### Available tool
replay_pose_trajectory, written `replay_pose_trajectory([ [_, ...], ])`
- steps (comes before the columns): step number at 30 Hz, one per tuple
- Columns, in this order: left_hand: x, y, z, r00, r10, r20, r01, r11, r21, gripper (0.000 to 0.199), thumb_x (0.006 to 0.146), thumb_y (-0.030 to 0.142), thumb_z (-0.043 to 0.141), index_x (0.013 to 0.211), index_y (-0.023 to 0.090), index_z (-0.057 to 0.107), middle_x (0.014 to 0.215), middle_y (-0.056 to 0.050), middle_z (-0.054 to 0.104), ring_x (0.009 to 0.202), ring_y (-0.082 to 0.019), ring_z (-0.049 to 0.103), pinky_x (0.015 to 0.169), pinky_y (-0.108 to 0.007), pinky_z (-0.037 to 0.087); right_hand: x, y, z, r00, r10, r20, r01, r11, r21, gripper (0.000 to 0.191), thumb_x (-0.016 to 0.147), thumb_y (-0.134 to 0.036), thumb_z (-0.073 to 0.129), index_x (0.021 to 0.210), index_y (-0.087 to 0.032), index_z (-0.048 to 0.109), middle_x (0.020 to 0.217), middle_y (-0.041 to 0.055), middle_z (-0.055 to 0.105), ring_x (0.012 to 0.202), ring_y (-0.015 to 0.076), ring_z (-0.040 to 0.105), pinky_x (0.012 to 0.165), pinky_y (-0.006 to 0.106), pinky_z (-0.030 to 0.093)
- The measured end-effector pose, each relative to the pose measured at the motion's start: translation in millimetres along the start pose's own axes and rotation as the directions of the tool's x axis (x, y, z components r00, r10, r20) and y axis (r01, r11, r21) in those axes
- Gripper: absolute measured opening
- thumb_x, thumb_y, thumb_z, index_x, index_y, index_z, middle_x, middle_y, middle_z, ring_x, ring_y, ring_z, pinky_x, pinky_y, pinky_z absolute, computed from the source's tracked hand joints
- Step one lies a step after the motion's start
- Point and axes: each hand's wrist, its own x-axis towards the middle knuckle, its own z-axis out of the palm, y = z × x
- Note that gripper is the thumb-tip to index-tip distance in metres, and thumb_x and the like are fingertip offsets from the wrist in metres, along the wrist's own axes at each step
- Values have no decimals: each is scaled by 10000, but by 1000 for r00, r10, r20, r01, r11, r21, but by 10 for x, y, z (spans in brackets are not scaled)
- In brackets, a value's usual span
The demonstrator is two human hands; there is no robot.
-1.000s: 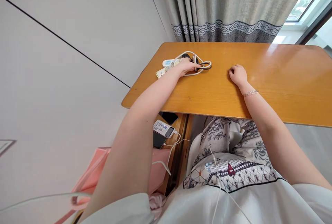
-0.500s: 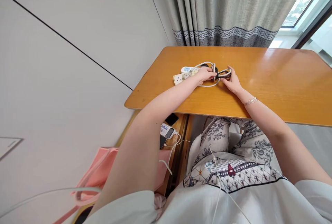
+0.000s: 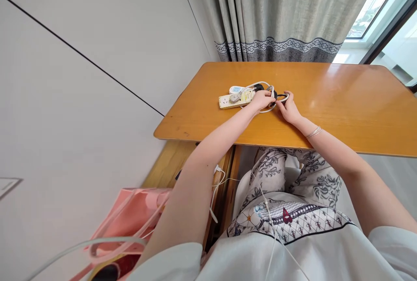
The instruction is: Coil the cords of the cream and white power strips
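Observation:
On the wooden table, a bundle of black and white cables lies between my hands. My left hand has its fingers closed on the middle of the bundle, where black cord wraps round it. With thumb and fingers curled, my right hand grips the looped right end. Left of them lies a white power strip with a grey plug in it. A second white power strip with a blue-marked face sits just behind. A black plug shows beyond my left hand. My fingers partly hide the cables.
The wooden table reaches from the wall on the left towards the window at right. A grey curtain hangs behind it. A pink bag and a white charging cable are at lower left, beside my left arm.
My left hand has shifted slightly right along the bundle, closer to my right hand. Less of the cable loop shows at my right fingers. My left arm now covers the phones below.

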Motion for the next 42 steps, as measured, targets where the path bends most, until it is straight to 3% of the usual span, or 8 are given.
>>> replay_pose_trajectory([
  [5,-50,3,281,998,58,-4,-58,998,14,122,726,182,595,615,166,643,552,29,497,609,-143,494,634,-268,403,-99,106,-229,997,-65,27,65,998,0,774,943,-708,454,1441,-150,252,1034,136,655,981,306,653,983,516,500],
  [10,-90,-147,451,976,216,-14,-212,967,139,256,816,164,522,878,171,769,784,-26,682,787,-198,619,789,-315,491,-102,202,-402,1000,-12,14,11,999,35,716,959,-750,323,1396,-183,336,1198,164,644,1110,308,633,1061,527,461],
  [15,-122,-351,411,842,539,19,-488,746,454,321,860,87,482,999,151,763,1053,-124,699,1043,-265,618,999,-404,489,-101,186,-377,1000,0,-16,1,1000,24,706,978,-723,252,1413,-176,357,1232,170,641,1134,302,630,1082,509,454],
  [20,-56,-488,399,764,644,37,-590,674,444,310,943,137,444,1100,135,712,1262,-165,595,1139,-238,620,1088,-398,482,-107,121,-305,997,-35,-67,31,998,-59,807,967,-768,222,1473,-148,325,1346,219,603,1228,331,605,1082,509,450],
  [28,-52,-507,469,800,600,19,-553,724,411,374,939,109,410,1206,121,673,1362,-178,569,1326,-247,545,1193,-412,404,-121,-73,-179,1000,10,-24,-17,960,-278,962,908,-813,316,1485,-45,366,1452,313,507,1317,449,542,1086,623,396],
  [33,-108,-491,413,819,568,82,-548,732,405,487,883,40,423,1310,138,637,1456,-181,513,1404,-259,497,1235,-455,363,-172,-119,-220,997,-14,-79,-9,959,-284,998,887,-815,409,1510,-37,361,1505,310,450,1407,417,458,1156,599,361],
  [38,-139,-495,367,839,526,139,-528,725,443,663,821,-23,455,1469,105,499,1602,-235,360,1407,-302,508,1223,-492,376,-221,-282,-255,987,16,-159,-74,927,-367,914,919,-754,445,1519,-66,406,1340,278,603,1269,419,576,1059,572,473],
  [42,-144,-454,370,859,489,153,-492,701,516,644,844,-17,453,1475,107,500,1572,-214,447,1440,-317,476,1211,-494,380,-210,-357,-235,979,177,-105,-205,877,-434,835,933,-626,515,1503,-23,422,1180,294,686,1127,451,654,990,596,499],
])
